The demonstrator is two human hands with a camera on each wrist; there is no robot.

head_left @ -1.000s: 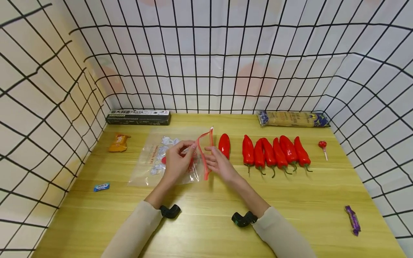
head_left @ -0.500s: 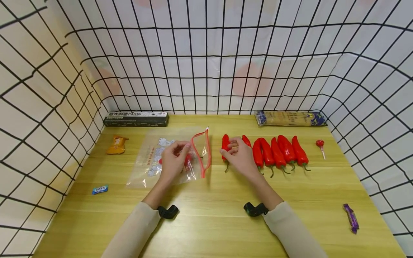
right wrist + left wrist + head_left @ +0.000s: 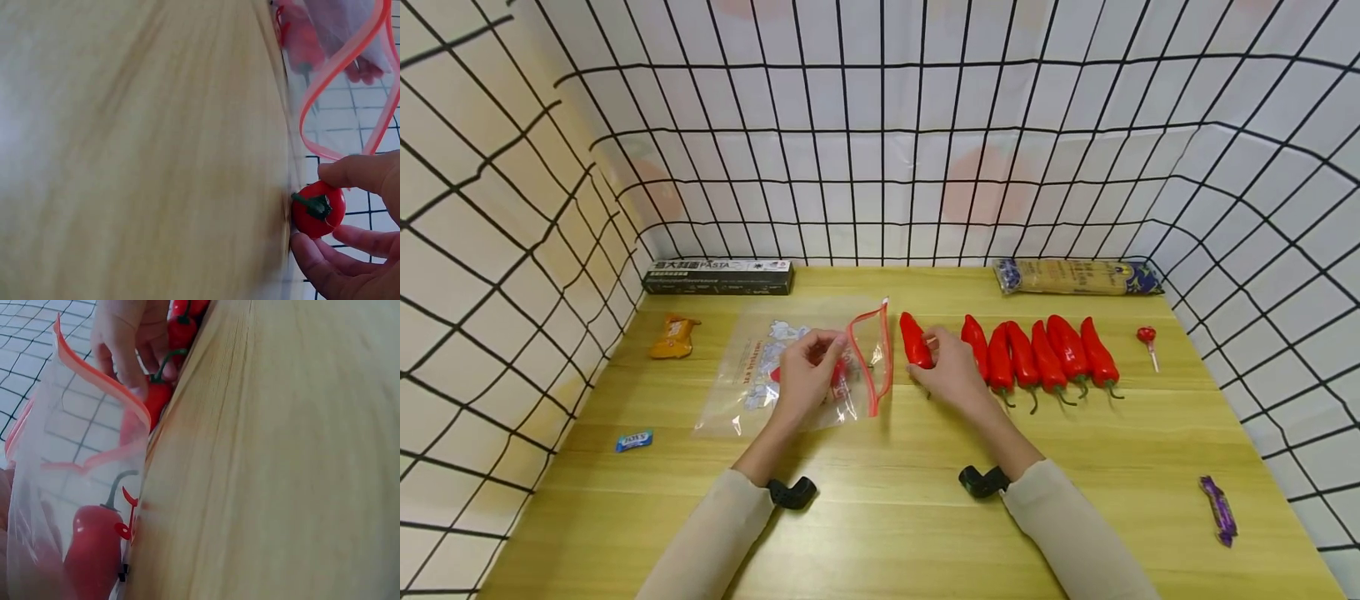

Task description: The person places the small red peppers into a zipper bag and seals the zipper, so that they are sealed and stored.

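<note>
A clear zip bag with a red zip edge lies left of centre, its mouth gaping to the right. My left hand pinches the upper film near the mouth. Through the film a red chili pepper shows inside, stem toward the opening. Just right of the mouth, my right hand grips another red pepper around its stem end, the tip pointing away and slightly left. In the right wrist view, thumb and fingers sit on opposite sides of this pepper.
Several red peppers lie in a row to the right. A pasta box and a noodle pack stand at the back. Around the sides are an orange packet, a blue candy, a lollipop, a purple candy and a wire grid.
My right hand moved from beside the bag mouth to the nearest pepper and took hold of it. That pepper has shifted slightly left and tilted. The left hand stays on the bag.
</note>
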